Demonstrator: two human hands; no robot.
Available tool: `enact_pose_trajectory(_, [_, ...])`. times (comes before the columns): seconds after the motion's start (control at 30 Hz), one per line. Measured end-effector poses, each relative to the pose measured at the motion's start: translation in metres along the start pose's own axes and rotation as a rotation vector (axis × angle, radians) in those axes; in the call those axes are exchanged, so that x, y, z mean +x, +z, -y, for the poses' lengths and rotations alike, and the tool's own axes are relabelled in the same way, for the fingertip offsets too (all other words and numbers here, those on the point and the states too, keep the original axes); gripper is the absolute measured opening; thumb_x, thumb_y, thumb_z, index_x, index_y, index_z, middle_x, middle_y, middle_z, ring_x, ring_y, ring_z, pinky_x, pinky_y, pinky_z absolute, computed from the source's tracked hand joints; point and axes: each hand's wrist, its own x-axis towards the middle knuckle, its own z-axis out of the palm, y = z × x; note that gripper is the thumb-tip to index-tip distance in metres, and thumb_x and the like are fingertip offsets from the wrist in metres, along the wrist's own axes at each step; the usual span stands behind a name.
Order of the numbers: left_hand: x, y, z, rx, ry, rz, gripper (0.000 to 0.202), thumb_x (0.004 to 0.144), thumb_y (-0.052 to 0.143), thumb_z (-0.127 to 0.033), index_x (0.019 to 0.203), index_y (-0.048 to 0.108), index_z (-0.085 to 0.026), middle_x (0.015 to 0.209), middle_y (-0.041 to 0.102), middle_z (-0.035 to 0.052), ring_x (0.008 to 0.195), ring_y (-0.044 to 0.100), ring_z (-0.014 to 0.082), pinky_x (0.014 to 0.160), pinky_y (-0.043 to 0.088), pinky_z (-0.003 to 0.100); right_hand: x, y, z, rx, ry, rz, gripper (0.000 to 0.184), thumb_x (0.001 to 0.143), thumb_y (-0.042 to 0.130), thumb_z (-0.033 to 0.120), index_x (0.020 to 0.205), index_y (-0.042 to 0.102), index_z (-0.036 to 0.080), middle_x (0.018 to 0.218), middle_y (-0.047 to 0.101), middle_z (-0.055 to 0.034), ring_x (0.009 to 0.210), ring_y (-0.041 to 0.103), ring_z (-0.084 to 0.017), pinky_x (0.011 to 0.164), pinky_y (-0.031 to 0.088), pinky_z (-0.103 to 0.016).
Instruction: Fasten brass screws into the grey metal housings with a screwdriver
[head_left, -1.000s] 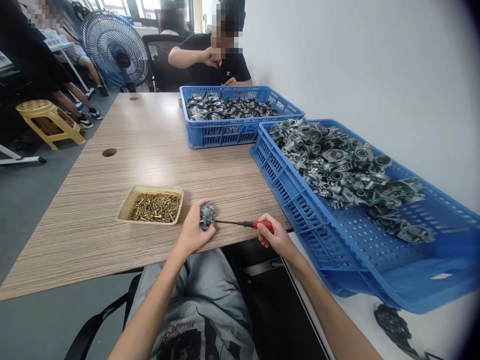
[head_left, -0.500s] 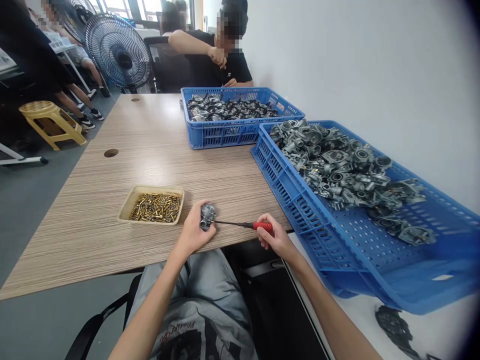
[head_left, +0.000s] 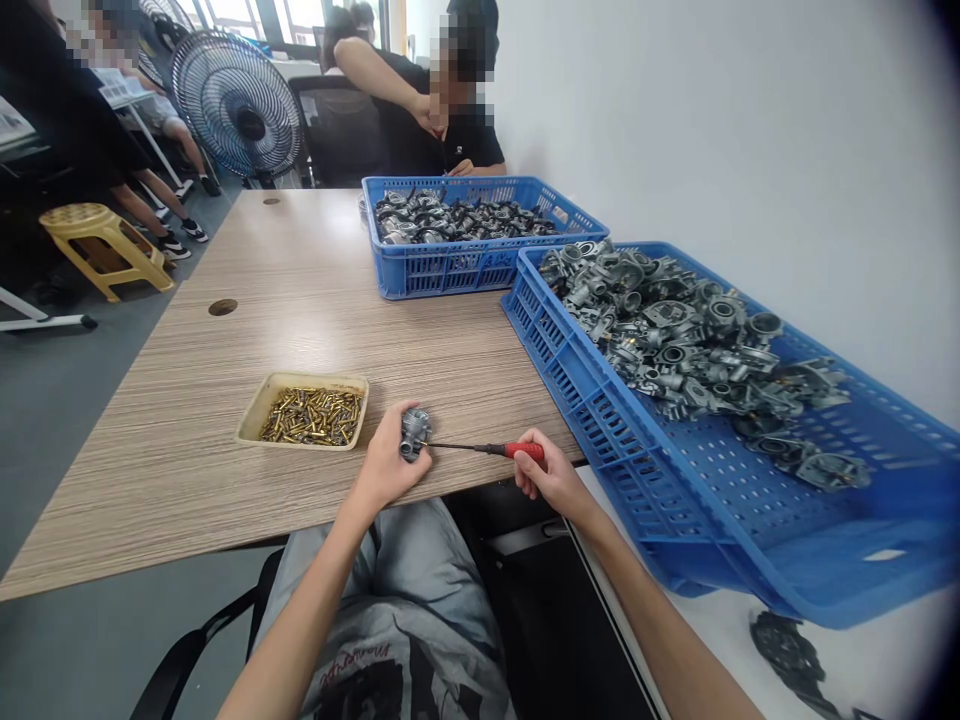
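Note:
My left hand (head_left: 386, 465) is closed around a small grey metal casting (head_left: 414, 433) held at the near edge of the wooden table (head_left: 300, 310). My right hand (head_left: 551, 477) grips the red handle of a screwdriver (head_left: 487, 449), whose thin black shaft runs left with its tip at the casting. A shallow tan tray of brass screws (head_left: 307, 411) lies just left of my left hand.
A large blue crate (head_left: 600, 420) piled with grey metal castings sits tilted on my right. A second blue crate (head_left: 450, 262) of parts stands at the far side, where another person sits. A fan (head_left: 236, 100) and a yellow stool (head_left: 97, 240) are at far left.
My hands, the casting and the screwdriver have stayed in place. The person at the far end has raised an arm higher toward the head.

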Motion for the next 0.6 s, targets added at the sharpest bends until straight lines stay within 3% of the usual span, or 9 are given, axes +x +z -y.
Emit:
enact_pose_trajectory(0.1, [0.0001, -0.0001, -0.0003, 0.0, -0.005, 0.003, 0.066, 0.079, 0.065, -0.016, 0.142, 0.045, -0.021, 0.13, 0.062, 0.0102, 0.118, 0.064, 0.0258, 0.11, 0.05, 0.043, 0.0, -0.0001, 0.0002, -0.016, 0.0, 0.01, 0.042, 0.101, 0.056, 0.064, 0.093, 0.047, 0.024, 0.06, 0.062, 0.0035, 0.047, 0.052, -0.013, 0.043, 0.041, -0.024])
enact_pose_trajectory(0.27, [0.0004, -0.0008, -0.0015, 0.001, -0.016, 0.009, 0.067, 0.079, 0.064, -0.015, 0.143, 0.045, -0.022, 0.13, 0.063, 0.01, 0.118, 0.064, 0.0257, 0.11, 0.05, 0.043, -0.001, -0.0013, -0.0021, 0.017, -0.002, 0.011, 0.04, 0.098, 0.064, 0.061, 0.107, 0.047, 0.026, 0.068, 0.059, 0.0069, 0.052, 0.057, -0.013, 0.044, 0.045, -0.023])
enact_pose_trajectory(0.5, [0.0004, -0.0013, -0.0016, -0.001, -0.006, 0.016, 0.068, 0.079, 0.065, -0.015, 0.143, 0.044, -0.021, 0.133, 0.062, 0.0108, 0.12, 0.063, 0.0262, 0.111, 0.05, 0.043, 0.0017, 0.0016, -0.0009, -0.048, -0.02, -0.032, 0.041, 0.101, 0.056, 0.064, 0.091, 0.048, 0.025, 0.06, 0.055, 0.0065, 0.045, 0.052, -0.013, 0.039, 0.04, -0.022])
enact_pose_trajectory(0.6, [0.0004, -0.0013, -0.0019, -0.001, 0.001, 0.012, 0.068, 0.078, 0.065, -0.015, 0.143, 0.045, -0.022, 0.134, 0.062, 0.0107, 0.121, 0.063, 0.0261, 0.112, 0.049, 0.043, 0.0007, 0.0012, -0.001, -0.053, -0.019, -0.03, 0.04, 0.101, 0.056, 0.063, 0.093, 0.049, 0.025, 0.06, 0.055, 0.0064, 0.045, 0.052, -0.013, 0.039, 0.04, -0.022])
